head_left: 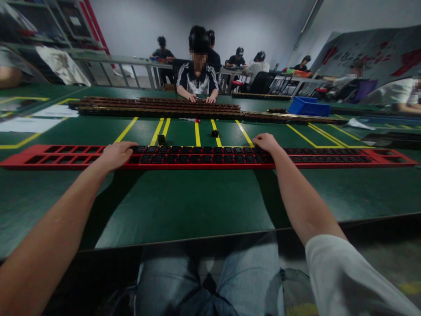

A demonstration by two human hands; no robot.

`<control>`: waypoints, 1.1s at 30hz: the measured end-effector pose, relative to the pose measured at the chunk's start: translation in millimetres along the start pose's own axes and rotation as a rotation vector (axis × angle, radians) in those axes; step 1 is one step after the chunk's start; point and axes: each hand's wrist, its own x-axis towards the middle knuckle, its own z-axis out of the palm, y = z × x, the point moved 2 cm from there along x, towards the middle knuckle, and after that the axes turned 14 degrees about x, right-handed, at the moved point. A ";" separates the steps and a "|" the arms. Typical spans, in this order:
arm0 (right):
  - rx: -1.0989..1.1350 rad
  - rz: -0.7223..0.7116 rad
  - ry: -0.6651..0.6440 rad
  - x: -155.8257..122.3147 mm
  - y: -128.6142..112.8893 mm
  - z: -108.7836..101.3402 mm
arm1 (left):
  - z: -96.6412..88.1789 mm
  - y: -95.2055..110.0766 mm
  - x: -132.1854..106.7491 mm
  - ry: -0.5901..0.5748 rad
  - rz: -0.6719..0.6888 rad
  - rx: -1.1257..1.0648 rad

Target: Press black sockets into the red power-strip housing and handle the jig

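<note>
Both hands on the red power strip point(210, 159)!
Left hand point(115, 154) flat, open; right hand point(267, 142) half-curled, gripping nothing.

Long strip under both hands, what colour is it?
Red strip, with black sockets; head view.

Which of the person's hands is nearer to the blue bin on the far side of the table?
Right. The right hand rests on the red socket strip, with the blue bin beyond it to the right; the left hand lies on the strip much farther left.
</note>
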 end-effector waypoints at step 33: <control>-0.023 0.006 -0.035 -4.8 -8.3 -2.8 | -13.5 76.6 4.5 0.009 0.293 -0.063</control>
